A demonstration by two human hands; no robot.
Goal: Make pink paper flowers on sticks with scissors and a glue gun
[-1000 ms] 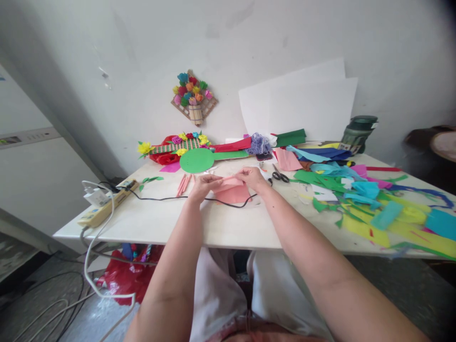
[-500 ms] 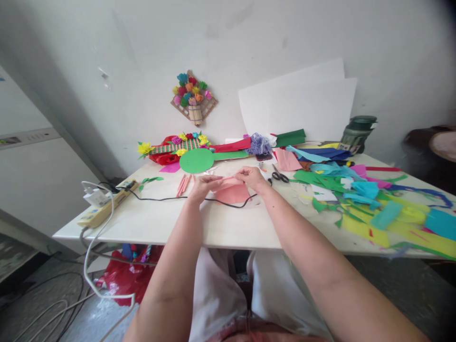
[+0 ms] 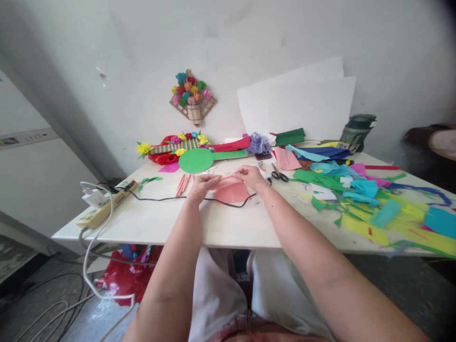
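A white table (image 3: pixel 228 223) stands against a pale, scuffed wall; at its middle both bare hands meet over a pink paper sheet (image 3: pixel 232 191). The left hand (image 3: pixel 201 184) pinches the sheet's upper edge at its left end, fingertips closed on the paper; the right hand (image 3: pixel 251 175) pinches the same edge at its right end, fingers curled shut around it. The sheet is salmon-pink, matte and soft-looking — its top edge appears rolled or folded into a narrow band between the two hands, while the lower part hangs down to the tabletop as a flat, roughly rectangular flap. A black cable (image 3: pixel 199 199) runs across the table just in front of the sheet and passes under its lower edge. Pink paper sticks (image 3: pixel 183 183) lie just left of the left hand; black-handled scissors (image 3: pixel 278 175) lie near the right hand. A green paper disc (image 3: pixel 196 160) sits behind the hands, and coloured paper scraps (image 3: pixel 370 204) — green, blue, yellow — cover the table's right side. A power strip (image 3: pixel 103 204) rests at the left edge.
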